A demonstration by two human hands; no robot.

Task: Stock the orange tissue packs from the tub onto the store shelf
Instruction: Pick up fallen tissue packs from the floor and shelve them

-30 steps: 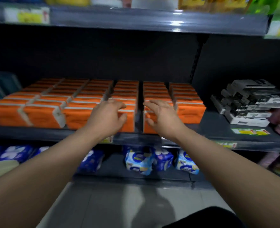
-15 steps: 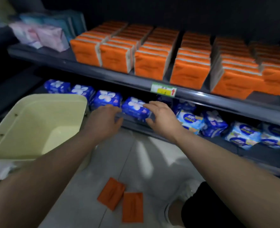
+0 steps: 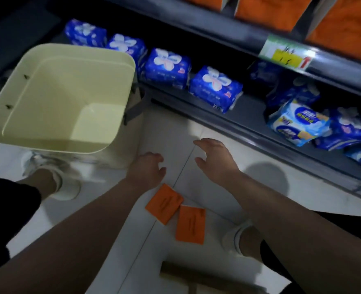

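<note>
Two orange tissue packs on floor (image 3: 270,187), not in tub, corners nearly touching. Upper pack (image 3: 164,203) long axis 1-to-7 o'clock, lower pack (image 3: 191,224) roughly 12-to-6. Left hand (image 3: 147,170) nearer: upper pack sits just off its wrist at 5 o'clock. Right hand (image 3: 215,160) has both at 7 o'clock, bit further off. Both grips wide and loose, holding nothing. Tub (image 3: 48,92) at 10 o'clock looks empty, so guessing these are last two. Shelf tag (image 3: 287,54): red "1" readable, rest blurred. Blue packs (image 3: 215,85) brand unreadable.
</note>
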